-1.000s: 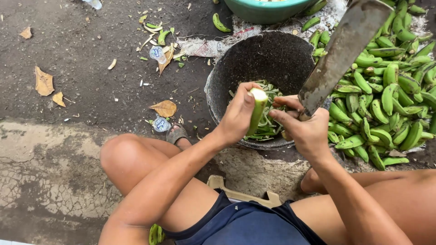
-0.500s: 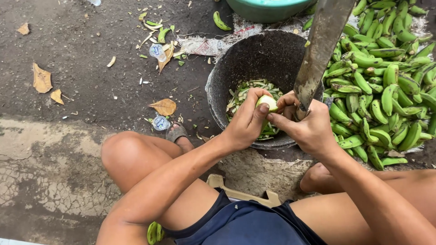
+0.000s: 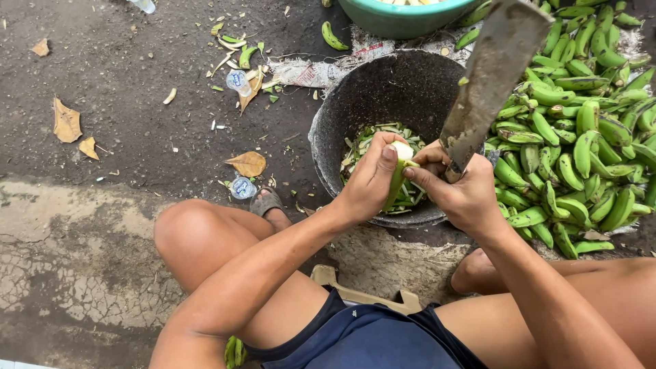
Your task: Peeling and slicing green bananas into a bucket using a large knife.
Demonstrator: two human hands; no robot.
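Green and partly peeled, a small unripe banana (image 3: 398, 179) sits in the middle of the frame, with its pale flesh showing at the upper end. The left hand (image 3: 369, 181) is closed around this banana, fingers wrapped on its left side and the thumb pointing up near the bare tip. The right hand (image 3: 461, 195) is closed on the handle of a long, worn grey metal blade (image 3: 488, 78), which rises toward the upper right of the frame; the thumb of this hand reaches to the banana and touches it. Both hands are above a round dark grey metal basin (image 3: 383, 102), and inside the basin lies a heap of green peel strips (image 3: 365, 147). At the right side of the frame there is a big pile of unpeeled green bananas (image 3: 581, 143) on the ground, just beside the basin. At the top edge, a teal plastic bowl (image 3: 396, 19) is partly visible. The dark ground in the upper left carries dry brown leaves (image 3: 67, 121), loose peel scraps (image 3: 232, 51) and two small clear plastic cups (image 3: 242, 187). The person sits low, with bare knees and dark blue shorts (image 3: 369, 338) in the lower part of the frame.
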